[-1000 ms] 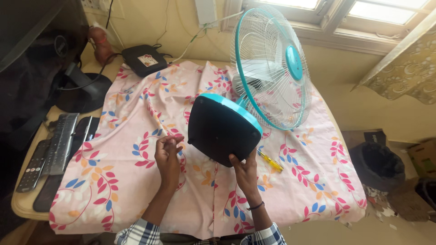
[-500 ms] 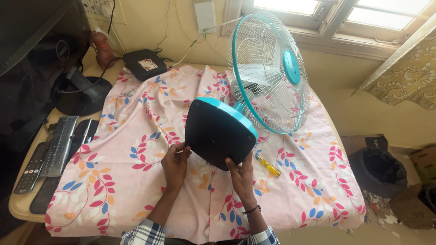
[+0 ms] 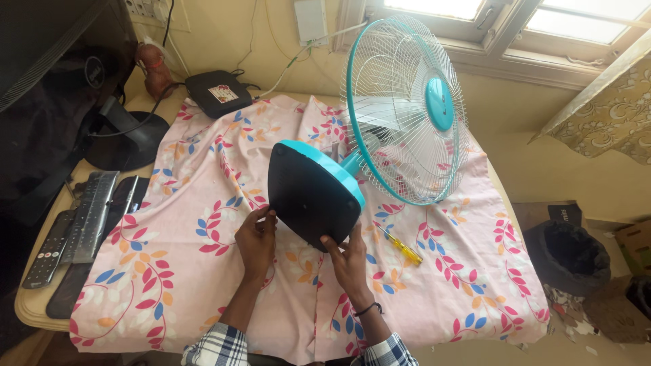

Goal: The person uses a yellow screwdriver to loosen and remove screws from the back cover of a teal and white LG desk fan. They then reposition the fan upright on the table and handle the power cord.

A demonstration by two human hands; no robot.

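Both forearms come up from the bottom edge in checked sleeves, and the left hand [image 3: 255, 238] sits palm down on the cloth, fingers curled up so the tips press the lower left rim of the fan base [image 3: 310, 196]. The right hand [image 3: 349, 261] reaches up from below, fingers spread and bent, tips gripping the base's bottom edge, a dark band on its wrist. The table fan [image 3: 407, 112] lies tipped on the floral pink cloth [image 3: 183, 251], its black underside turned toward the camera, the teal rim showing along the top, the wire cage standing behind to the right. The base covers the neck of the fan and most of both hands' fingertips, so how tightly they grip is hard to tell. Just right of the right hand, a yellow screwdriver [image 3: 401, 245] lies loose on the cloth. Off to the left, a keyboard [image 3: 89, 217] and a remote [image 3: 49, 251] sit at the table edge under a dark monitor [image 3: 54, 88]; a black box [image 3: 218, 93] rests by the wall, and a black bin [image 3: 568, 254] stands on the floor to the right.
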